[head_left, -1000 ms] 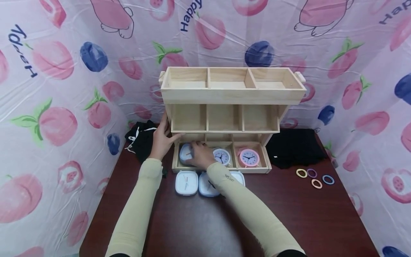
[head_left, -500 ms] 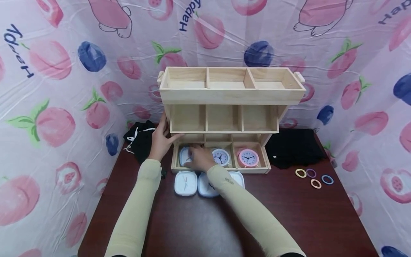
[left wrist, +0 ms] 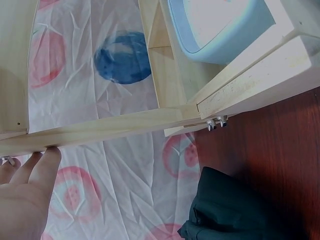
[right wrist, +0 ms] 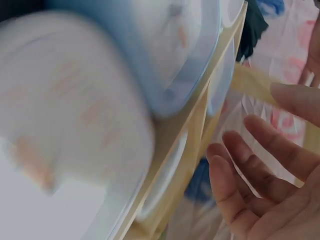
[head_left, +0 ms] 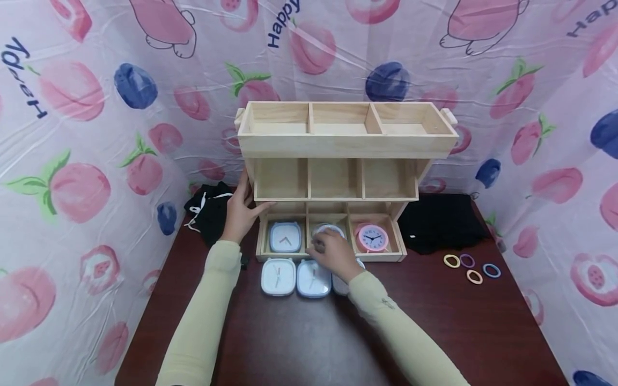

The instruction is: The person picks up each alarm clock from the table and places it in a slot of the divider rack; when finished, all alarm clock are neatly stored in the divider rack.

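A three-tier wooden rack [head_left: 347,146] stands on the table. My left hand [head_left: 240,212] rests at its left side, thumb on the middle tray's corner; in the left wrist view its straight fingers [left wrist: 46,167] touch the wooden strut [left wrist: 100,127]. My right hand [head_left: 335,253] hovers, loosely curled and holding nothing, before the bottom tray's middle compartment. It partly covers a round light-blue alarm clock [head_left: 334,229] there. A square blue alarm clock [head_left: 285,237] sits in the left compartment, a round pink alarm clock [head_left: 373,237] in the right one.
Before the rack lie a white square clock [head_left: 278,277], a blue square clock [head_left: 314,279] and a third clock [head_left: 340,286] partly hidden by my right hand. Several coloured rings [head_left: 475,276] lie at right. Black cloth items [head_left: 441,221] flank the rack.
My right hand has let go of the square blue clock in the left compartment and moved right, in front of the middle one. My left hand has stayed at the rack.
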Available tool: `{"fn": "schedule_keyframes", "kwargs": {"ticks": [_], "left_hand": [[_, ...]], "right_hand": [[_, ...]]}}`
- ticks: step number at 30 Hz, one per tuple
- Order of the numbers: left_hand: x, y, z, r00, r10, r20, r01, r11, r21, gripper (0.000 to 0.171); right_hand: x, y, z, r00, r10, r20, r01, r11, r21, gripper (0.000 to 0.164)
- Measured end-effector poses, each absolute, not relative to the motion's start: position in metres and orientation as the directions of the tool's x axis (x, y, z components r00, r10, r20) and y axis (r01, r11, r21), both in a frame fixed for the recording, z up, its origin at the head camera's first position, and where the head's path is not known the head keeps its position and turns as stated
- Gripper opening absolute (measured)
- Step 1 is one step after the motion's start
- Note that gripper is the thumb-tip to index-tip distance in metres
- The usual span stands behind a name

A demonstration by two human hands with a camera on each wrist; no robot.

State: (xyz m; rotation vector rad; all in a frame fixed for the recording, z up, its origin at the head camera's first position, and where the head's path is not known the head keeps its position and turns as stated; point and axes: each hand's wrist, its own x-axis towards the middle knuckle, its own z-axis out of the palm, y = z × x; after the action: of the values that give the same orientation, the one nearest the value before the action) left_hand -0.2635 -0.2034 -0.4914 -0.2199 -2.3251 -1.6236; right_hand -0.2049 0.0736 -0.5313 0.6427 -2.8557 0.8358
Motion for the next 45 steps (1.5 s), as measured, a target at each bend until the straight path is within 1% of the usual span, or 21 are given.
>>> {"fn": "schedule_keyframes", "kwargs": {"ticks": [2,4,10,12,18,24,28,32,35,40,45], "left_hand": [[-0.264,-0.203,-0.491,-0.946,-0.041,0.322,0.288,0.355,0.890,0.113],[-0.264,-0.202,-0.491,-0.947,-0.039,0.320,0.286,0.355,0.890,0.113],[-0.263,-0.201,-0.489,-0.946,-0.037,0.321,0.289,0.351,0.891,0.114],[-0.263,-0.201,-0.489,-0.945,-0.039,0.326,0.292,0.352,0.889,0.115],[-0.263,-0.202,-0.491,-0.943,-0.040,0.332,0.297,0.354,0.887,0.114],[-0.263,-0.203,-0.491,-0.936,-0.032,0.349,0.316,0.357,0.879,0.113],[-0.263,-0.203,-0.492,-0.938,-0.034,0.345,0.311,0.358,0.880,0.112],[-0.263,-0.202,-0.493,-0.939,-0.034,0.343,0.309,0.360,0.880,0.112],[-0.263,-0.202,-0.492,-0.938,-0.036,0.344,0.309,0.360,0.880,0.112],[-0.262,-0.203,-0.492,-0.938,-0.043,0.344,0.305,0.372,0.877,0.112],[-0.262,-0.203,-0.492,-0.937,-0.043,0.348,0.306,0.381,0.872,0.112]], "right_hand": [[-0.195,0.092,-0.532,-0.921,-0.337,0.198,-0.390,0.771,-0.503,0.026],[-0.186,0.111,-0.533,-0.928,-0.320,0.190,-0.373,0.783,-0.498,0.030],[-0.161,0.159,-0.541,-0.924,-0.334,0.185,-0.381,0.835,-0.396,0.055],[-0.154,0.170,-0.545,-0.924,-0.341,0.173,-0.383,0.839,-0.387,0.063],[-0.138,0.188,-0.555,-0.916,-0.380,0.125,-0.399,0.834,-0.381,0.082],[-0.132,0.188,-0.565,-0.931,-0.359,0.071,-0.349,0.816,-0.460,0.094],[-0.132,0.185,-0.575,-0.939,-0.335,0.082,-0.329,0.797,-0.507,0.100],[-0.133,0.182,-0.583,-0.942,-0.319,0.109,-0.326,0.780,-0.535,0.097],[-0.134,0.182,-0.585,-0.946,-0.304,0.113,-0.316,0.780,-0.541,0.098],[-0.134,0.182,-0.584,-0.947,-0.303,0.105,-0.310,0.782,-0.540,0.107],[-0.131,0.184,-0.584,-0.948,-0.302,0.103,-0.309,0.783,-0.540,0.108]]}}
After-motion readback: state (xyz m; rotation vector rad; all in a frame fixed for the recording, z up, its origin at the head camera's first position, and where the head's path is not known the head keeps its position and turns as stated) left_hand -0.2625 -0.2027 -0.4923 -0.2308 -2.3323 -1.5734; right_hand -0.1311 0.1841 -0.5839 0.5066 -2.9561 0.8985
